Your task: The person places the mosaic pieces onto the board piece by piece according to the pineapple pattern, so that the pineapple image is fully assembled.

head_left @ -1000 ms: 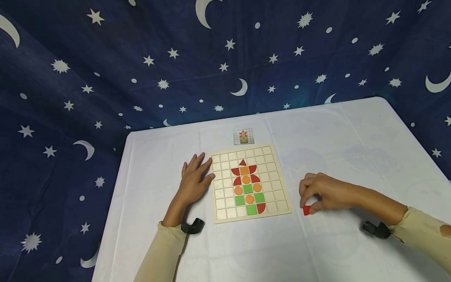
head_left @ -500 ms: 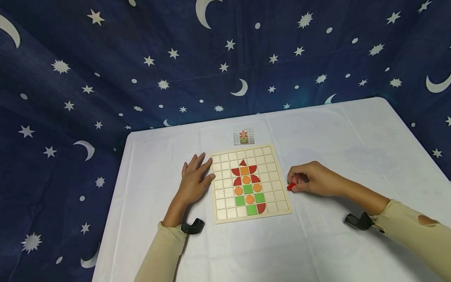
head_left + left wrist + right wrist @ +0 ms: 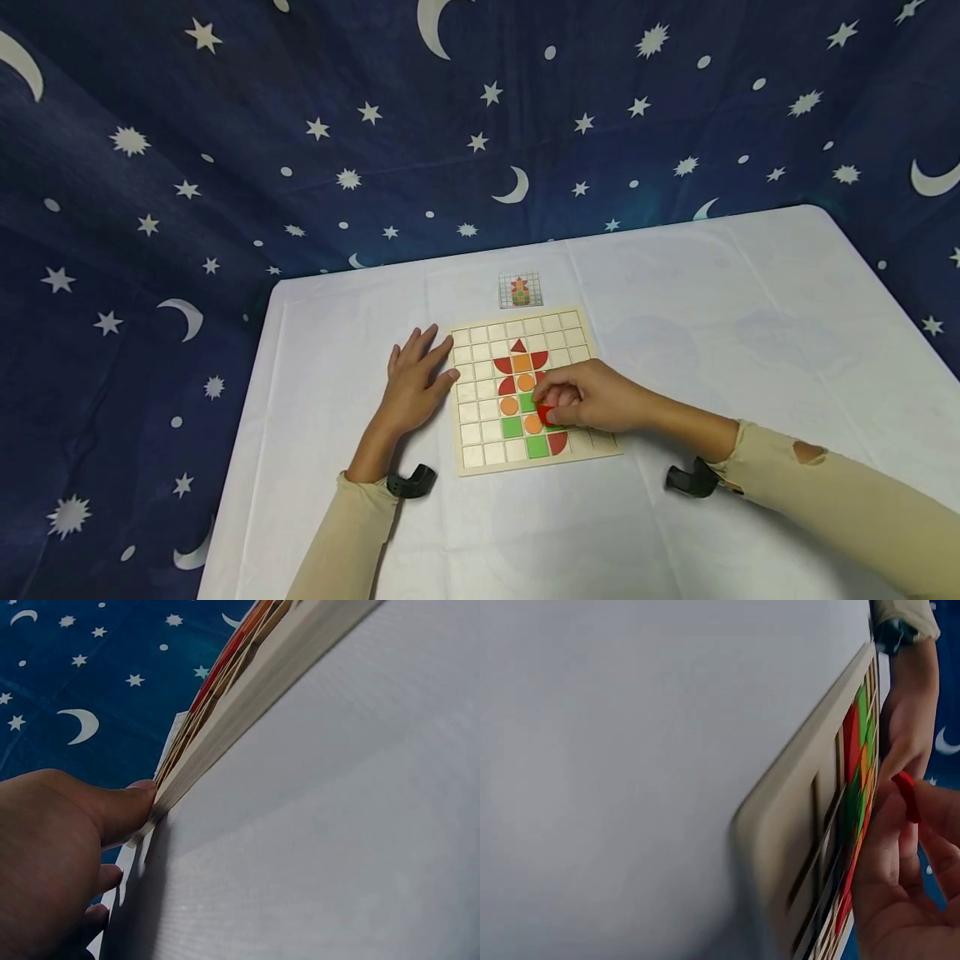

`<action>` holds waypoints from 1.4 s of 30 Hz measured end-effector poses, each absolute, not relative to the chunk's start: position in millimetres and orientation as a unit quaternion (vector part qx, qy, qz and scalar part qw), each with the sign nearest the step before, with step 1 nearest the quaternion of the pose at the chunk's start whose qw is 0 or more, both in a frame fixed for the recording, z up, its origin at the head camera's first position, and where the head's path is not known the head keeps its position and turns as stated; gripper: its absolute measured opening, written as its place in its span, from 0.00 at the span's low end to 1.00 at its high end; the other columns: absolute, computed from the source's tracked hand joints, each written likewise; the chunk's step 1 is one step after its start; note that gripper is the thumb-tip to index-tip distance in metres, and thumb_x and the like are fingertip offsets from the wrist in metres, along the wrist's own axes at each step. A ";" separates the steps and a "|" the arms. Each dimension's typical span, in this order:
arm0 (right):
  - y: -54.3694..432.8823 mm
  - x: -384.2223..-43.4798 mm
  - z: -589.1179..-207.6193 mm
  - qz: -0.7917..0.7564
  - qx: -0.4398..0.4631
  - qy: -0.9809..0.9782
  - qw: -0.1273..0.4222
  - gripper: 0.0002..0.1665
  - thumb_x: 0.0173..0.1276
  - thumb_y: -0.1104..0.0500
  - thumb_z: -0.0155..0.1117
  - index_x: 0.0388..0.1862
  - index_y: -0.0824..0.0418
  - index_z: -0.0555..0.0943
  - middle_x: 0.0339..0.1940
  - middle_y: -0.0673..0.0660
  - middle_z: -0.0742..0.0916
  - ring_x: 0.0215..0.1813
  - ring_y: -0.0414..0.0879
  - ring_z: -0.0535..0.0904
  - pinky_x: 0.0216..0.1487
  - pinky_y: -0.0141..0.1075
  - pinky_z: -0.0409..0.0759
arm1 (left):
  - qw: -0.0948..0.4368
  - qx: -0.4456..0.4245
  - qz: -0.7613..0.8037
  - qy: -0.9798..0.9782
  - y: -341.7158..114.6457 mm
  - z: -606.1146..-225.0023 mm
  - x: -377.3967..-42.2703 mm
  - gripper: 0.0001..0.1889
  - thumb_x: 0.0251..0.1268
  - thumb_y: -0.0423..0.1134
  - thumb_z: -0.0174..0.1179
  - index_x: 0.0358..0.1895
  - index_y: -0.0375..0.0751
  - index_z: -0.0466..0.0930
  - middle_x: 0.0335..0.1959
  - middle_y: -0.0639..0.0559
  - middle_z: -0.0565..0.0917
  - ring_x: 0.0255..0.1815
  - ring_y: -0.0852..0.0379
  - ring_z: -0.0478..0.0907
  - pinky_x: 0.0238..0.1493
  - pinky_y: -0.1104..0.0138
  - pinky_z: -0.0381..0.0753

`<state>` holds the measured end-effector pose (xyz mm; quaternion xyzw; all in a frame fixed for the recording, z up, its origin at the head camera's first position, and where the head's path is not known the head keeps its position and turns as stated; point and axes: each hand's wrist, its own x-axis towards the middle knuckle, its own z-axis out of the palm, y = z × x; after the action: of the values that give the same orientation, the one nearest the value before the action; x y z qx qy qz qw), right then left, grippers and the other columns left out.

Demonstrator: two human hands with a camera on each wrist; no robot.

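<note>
My right hand [image 3: 596,398] is over the wooden grid board [image 3: 474,412], pinching a small red tile [image 3: 545,415] between thumb and fingertips. In the right wrist view the red tile [image 3: 907,796] is seen nearly edge-on. Red, orange and green tiles lie in the board's middle columns, among them a red triangle [image 3: 518,346], an orange square [image 3: 521,363] and quarter-round red pieces. My right hand hides some tiles on the right of this pattern. At the board's left edge my left hand [image 3: 411,385] lies with fingers spread, index fingertip and thumb touching the rim.
Behind the board lies a small gridded card [image 3: 521,290] printed with a similar coloured pattern. A white cloth covers the table [image 3: 712,292]. A dark blue curtain [image 3: 420,108] with stars and moons hangs behind it. Each wrist carries a black camera mount [image 3: 412,482].
My right hand has lifted the red tile from the tablecloth right of the board and carried it left, over the pattern. My left hand stays at the board's edge.
</note>
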<state>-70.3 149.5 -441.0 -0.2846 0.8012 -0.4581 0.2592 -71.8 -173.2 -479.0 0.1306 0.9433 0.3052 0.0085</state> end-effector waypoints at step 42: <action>99.2 -53.3 -439.0 -0.316 -0.404 0.831 0.215 0.09 0.64 0.63 0.73 0.38 0.48 0.91 0.28 0.37 0.84 0.31 0.29 0.74 0.35 0.26 0.76 | 0.009 0.126 0.318 0.940 -173.6 -477.8 -72.4 0.31 0.72 0.49 0.62 0.75 0.45 0.70 0.81 0.42 0.61 0.85 0.39 0.47 0.80 0.37 0.36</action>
<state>-53.3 99.2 -439.0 -0.4038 0.8309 -0.3164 0.2154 -72.4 -173.6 -477.8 0.1257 0.9395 0.3185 0.0091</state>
